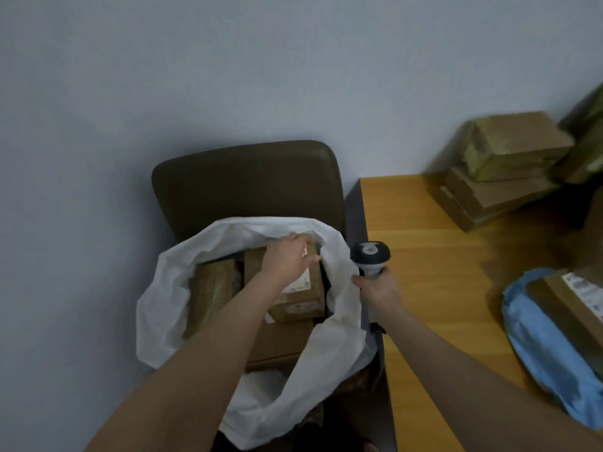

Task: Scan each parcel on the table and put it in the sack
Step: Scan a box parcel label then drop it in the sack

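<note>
From your head camera, the white crinkled plastic sack (339, 347) stands open on the seat of a dark brown padded chair (248, 181) against the pale wall, just left of the orange-brown wooden table (440, 272).

Three parcels show inside the sack. Your left hand (290, 256) is down in its mouth on the small brown cardboard parcel with a white label (303, 295), fingers bent over its far top edge and thumb across the top face, so you are gripping it. That parcel sits on a wider flat brown cardboard box (280, 340). Just to its left lies a cardboard parcel wrapped in yellowish tape (212, 288).

Your right hand (380, 288) is wrapped round the handle of the grey and black handheld barcode scanner (370, 256), head upward, at the table's left edge with the thumb right beside the sack's rim.

On the table, a stack of taped brown boxes (509, 151) sits at the far corner. Nearer you, at the right edge, a blue plastic mailer bag (548, 347) lies flat with a labelled cardboard box (574, 298) on top of it.
</note>
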